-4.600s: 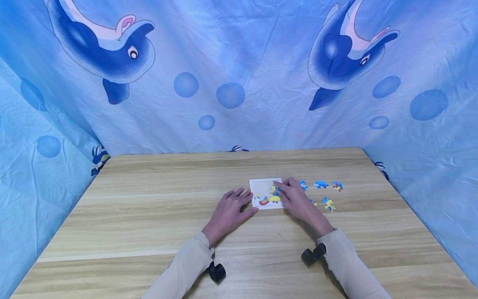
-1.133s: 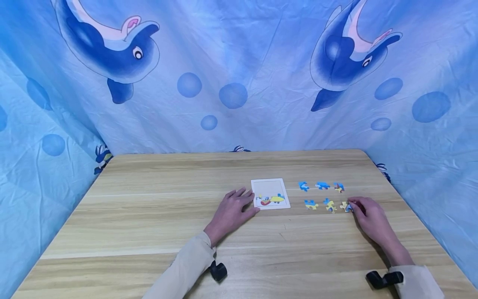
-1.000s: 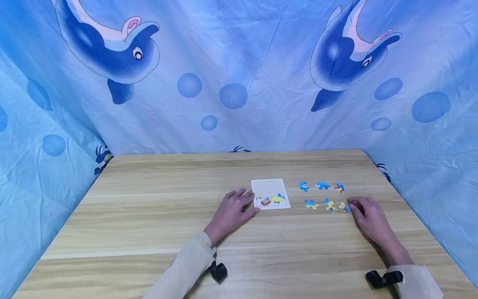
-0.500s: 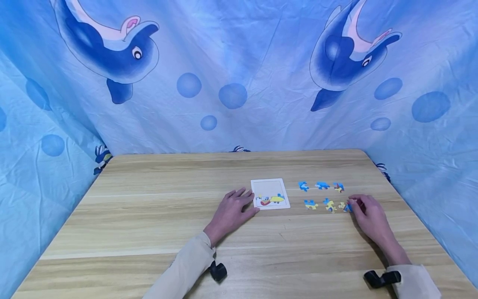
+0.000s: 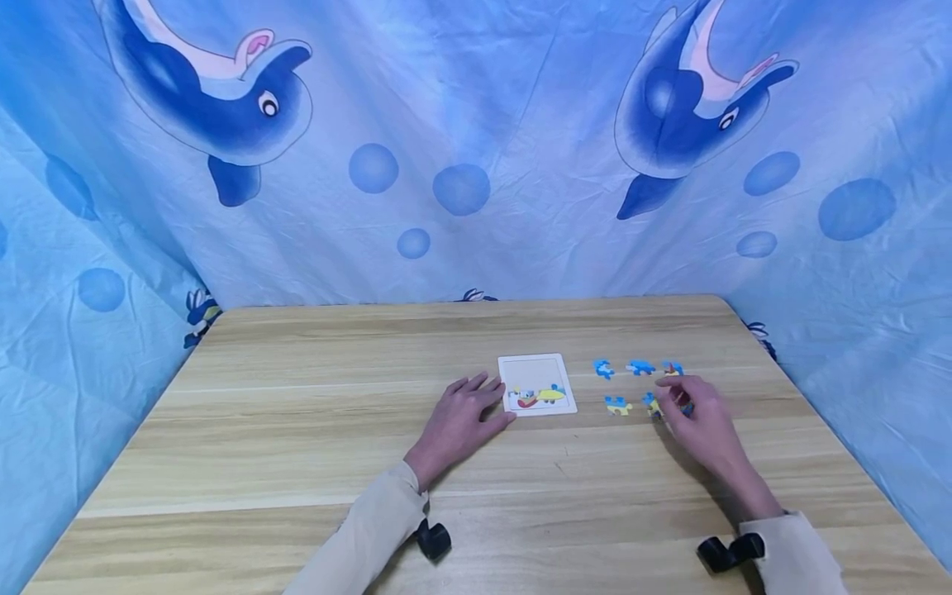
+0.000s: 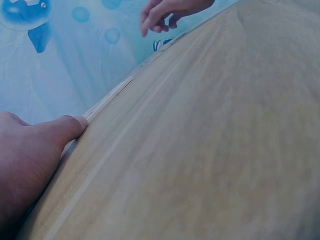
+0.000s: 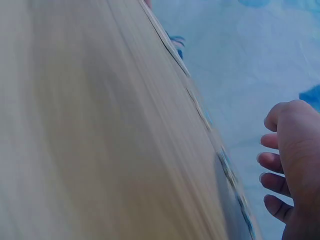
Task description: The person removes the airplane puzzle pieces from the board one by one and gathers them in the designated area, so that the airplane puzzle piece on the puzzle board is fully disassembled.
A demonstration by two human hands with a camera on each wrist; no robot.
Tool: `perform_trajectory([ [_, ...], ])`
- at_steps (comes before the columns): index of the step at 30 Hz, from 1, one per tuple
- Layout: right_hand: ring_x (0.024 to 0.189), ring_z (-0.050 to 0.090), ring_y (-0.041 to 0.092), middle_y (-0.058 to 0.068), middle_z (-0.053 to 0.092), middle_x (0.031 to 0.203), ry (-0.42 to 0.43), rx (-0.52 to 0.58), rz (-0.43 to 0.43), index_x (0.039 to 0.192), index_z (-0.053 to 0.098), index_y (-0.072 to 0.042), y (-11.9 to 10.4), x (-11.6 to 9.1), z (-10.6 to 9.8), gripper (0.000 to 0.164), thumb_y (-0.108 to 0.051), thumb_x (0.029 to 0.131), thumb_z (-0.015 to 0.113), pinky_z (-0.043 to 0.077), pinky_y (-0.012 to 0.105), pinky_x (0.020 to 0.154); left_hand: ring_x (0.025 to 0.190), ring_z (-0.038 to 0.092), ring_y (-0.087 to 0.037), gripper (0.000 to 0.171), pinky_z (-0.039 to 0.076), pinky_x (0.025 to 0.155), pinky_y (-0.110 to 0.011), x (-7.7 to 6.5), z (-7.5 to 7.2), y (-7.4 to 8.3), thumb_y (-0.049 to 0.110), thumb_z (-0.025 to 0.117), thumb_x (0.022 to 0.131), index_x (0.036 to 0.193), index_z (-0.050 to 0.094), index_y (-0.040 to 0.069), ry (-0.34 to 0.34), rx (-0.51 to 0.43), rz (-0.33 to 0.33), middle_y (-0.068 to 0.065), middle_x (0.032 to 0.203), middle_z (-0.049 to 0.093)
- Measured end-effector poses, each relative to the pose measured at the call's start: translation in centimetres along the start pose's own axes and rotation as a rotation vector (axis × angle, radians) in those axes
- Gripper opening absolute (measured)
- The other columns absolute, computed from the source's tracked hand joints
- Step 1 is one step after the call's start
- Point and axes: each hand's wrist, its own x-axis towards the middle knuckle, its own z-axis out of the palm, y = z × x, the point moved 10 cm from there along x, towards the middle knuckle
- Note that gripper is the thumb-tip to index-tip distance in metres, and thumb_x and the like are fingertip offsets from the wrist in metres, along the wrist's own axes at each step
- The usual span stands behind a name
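Note:
In the head view my left hand (image 5: 463,413) rests at the left edge of a white puzzle tray (image 5: 537,411), fingers lying along its frame. Joined pieces (image 5: 539,397) in yellow, red and blue fill the tray's lower part; the upper part is bare. My right hand (image 5: 699,417) hangs over the right end of the loose puzzle pieces (image 5: 617,406), partly hiding some. In the right wrist view the right hand's fingers (image 7: 272,162) are loosely bent, with nothing showing between them and the thumb. The left wrist view shows the left thumb (image 6: 67,129) at the tray's edge.
Loose pieces lie in two rows right of the tray, the back row including a blue piece (image 5: 640,368). The wooden table (image 5: 335,355) runs back to a blue dolphin-print cloth (image 5: 535,248). Black wrist cameras (image 5: 434,541) sit at both sleeves.
A blue and yellow piece seen in the tray earliest is gone from it. My right hand went from tray to the row's right end, handled a piece there, then moved left. Left hand stays.

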Motion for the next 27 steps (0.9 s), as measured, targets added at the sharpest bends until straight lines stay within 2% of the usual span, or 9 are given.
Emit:
perform_trajectory([
  [8,0.081,0.052,0.014,0.001,0.060,0.090,-0.087,0.062,-0.051,0.112,0.071,0.001,-3.1,0.7,3.5,0.016,-0.003,0.097,0.069,0.046,0.024,0.066,0.141,0.049,-0.031,0.057,0.037,0.116,-0.052,-0.1,-0.2,0.0,0.048,0.064,0.101,0.139,0.066,0.006,0.005,0.005,0.001,-0.008,0.143,0.061],
  [14,0.083,0.051,0.016,-0.001,0.058,0.091,-0.163,0.095,-0.045,0.115,0.070,-0.001,-4.6,1.2,6.1,0.018,-0.003,0.098,0.068,0.048,0.026,0.069,0.142,0.048,-0.030,0.057,0.036,0.117,-0.051,-0.1,-0.1,-0.1,0.049,0.064,0.101,0.139,0.066,0.007,0.005,-0.001,-0.004,-0.007,0.143,0.061],
  [20,0.084,0.054,0.016,0.001,0.059,0.092,-0.211,0.132,-0.035,0.113,0.070,-0.001,-5.9,1.5,8.2,0.017,-0.002,0.097,0.067,0.051,0.029,0.070,0.142,0.047,-0.030,0.057,0.035,0.117,-0.051,0.0,-0.1,-0.1,0.050,0.063,0.101,0.139,0.066,0.007,0.007,-0.006,-0.006,-0.007,0.144,0.061],
  [27,0.083,0.053,0.015,-0.002,0.058,0.092,-0.252,0.183,-0.075,0.114,0.071,-0.003,-8.0,1.9,10.5,0.018,-0.004,0.097,0.067,0.049,0.029,0.069,0.143,0.046,-0.029,0.058,0.034,0.118,-0.051,0.1,0.0,-0.1,0.051,0.062,0.101,0.139,0.066,0.007,-0.006,-0.009,-0.019,-0.006,0.145,0.060],
])
